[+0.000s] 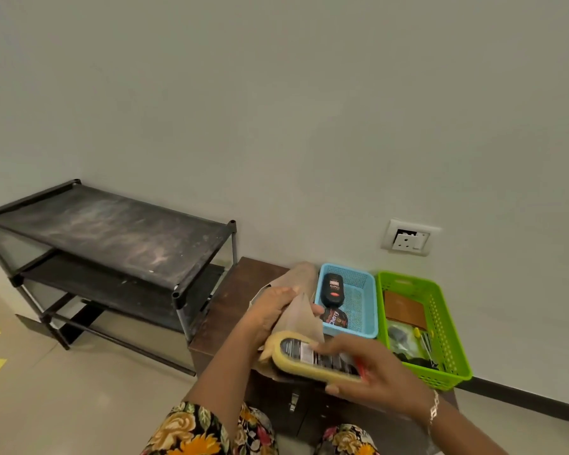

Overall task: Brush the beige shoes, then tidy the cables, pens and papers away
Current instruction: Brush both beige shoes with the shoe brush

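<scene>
Left hand (271,318) grip clasps beige shoe (299,318), toe up, above bench (230,310), steadying it for brushing. Right hand (370,372) grip wraps brush (309,357), bristle side apparently against shoe. Polish handy in blue basket (363,302).

A beige shoe (299,313) is tilting toe-upward over a dark cabinet (230,310); a pale yellow brush (301,356), labelled back up, is pressing against its near end.

two baskets (362,302) (442,318), two polish containers (332,289) (336,318), one shoe (298,318), one brush (291,361)
</scene>
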`<action>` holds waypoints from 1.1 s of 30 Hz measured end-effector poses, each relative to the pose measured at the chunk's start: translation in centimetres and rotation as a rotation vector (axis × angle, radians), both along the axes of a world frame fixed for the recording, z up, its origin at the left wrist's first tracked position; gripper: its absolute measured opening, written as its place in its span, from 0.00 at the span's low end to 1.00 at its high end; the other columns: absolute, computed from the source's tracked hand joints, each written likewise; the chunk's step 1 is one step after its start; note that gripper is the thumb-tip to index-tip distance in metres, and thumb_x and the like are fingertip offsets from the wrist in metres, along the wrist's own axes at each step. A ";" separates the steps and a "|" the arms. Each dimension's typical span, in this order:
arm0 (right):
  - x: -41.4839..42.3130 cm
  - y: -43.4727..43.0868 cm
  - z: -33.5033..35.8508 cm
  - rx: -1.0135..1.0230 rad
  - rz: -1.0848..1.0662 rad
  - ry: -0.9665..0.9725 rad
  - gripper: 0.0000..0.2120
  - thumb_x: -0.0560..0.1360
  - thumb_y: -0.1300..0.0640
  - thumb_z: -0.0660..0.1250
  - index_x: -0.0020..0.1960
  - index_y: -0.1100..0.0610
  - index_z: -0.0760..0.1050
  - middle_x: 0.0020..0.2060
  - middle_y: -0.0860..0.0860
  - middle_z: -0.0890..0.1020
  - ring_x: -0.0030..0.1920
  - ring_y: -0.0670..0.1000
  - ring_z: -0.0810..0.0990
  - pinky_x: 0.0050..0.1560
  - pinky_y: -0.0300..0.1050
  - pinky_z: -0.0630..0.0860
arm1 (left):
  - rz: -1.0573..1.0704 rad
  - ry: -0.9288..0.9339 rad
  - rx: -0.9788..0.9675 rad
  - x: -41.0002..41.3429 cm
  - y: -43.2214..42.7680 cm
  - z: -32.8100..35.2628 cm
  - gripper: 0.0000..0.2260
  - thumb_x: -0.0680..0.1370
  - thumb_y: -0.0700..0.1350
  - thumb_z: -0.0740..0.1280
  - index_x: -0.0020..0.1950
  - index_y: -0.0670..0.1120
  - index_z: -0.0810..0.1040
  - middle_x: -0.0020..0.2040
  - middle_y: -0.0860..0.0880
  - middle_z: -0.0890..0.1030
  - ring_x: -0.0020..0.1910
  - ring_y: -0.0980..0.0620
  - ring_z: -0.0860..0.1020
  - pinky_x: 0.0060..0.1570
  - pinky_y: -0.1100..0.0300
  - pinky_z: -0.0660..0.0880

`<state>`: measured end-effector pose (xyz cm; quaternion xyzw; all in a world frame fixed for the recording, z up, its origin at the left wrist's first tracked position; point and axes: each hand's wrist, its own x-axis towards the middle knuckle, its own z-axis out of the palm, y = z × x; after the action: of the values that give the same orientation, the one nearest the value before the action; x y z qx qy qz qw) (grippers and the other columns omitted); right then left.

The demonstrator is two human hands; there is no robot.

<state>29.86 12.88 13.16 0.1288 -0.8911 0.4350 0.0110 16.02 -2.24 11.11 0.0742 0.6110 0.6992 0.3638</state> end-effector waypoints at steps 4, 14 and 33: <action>-3.6 1.4 -0.2 -0.057 -0.244 -0.046 0.18 0.64 0.37 0.67 0.54 0.30 0.72 0.53 0.38 0.78 0.53 0.39 0.77 0.54 0.37 0.73 | 0.001 0.031 -0.106 0.7 0.8 1.4 0.16 0.80 0.42 0.59 0.35 0.43 0.80 0.28 0.47 0.81 0.30 0.51 0.78 0.28 0.68 0.75; 0.6 -6.2 -2.4 -1.118 -0.728 -0.112 0.16 0.74 0.52 0.62 0.61 0.51 0.73 0.53 0.53 0.80 0.53 0.53 0.78 0.49 0.55 0.78 | 0.146 0.397 -0.282 -1.3 0.8 0.7 0.15 0.82 0.47 0.56 0.40 0.45 0.77 0.37 0.49 0.76 0.39 0.51 0.74 0.42 0.59 0.71; 0.0 -9.2 -5.0 -1.352 -0.738 -0.020 0.51 0.45 0.31 0.76 0.64 0.50 0.69 0.60 0.56 0.77 0.60 0.56 0.76 0.54 0.51 0.75 | 0.633 1.232 -0.637 8.2 -1.2 -3.5 0.19 0.73 0.63 0.58 0.54 0.51 0.73 0.55 0.46 0.75 0.55 0.50 0.68 0.48 0.54 0.69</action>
<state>29.88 3.65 8.20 -0.2153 -0.4166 0.8544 0.2238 24.26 -3.44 7.59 0.1637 0.8679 0.3922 -0.2572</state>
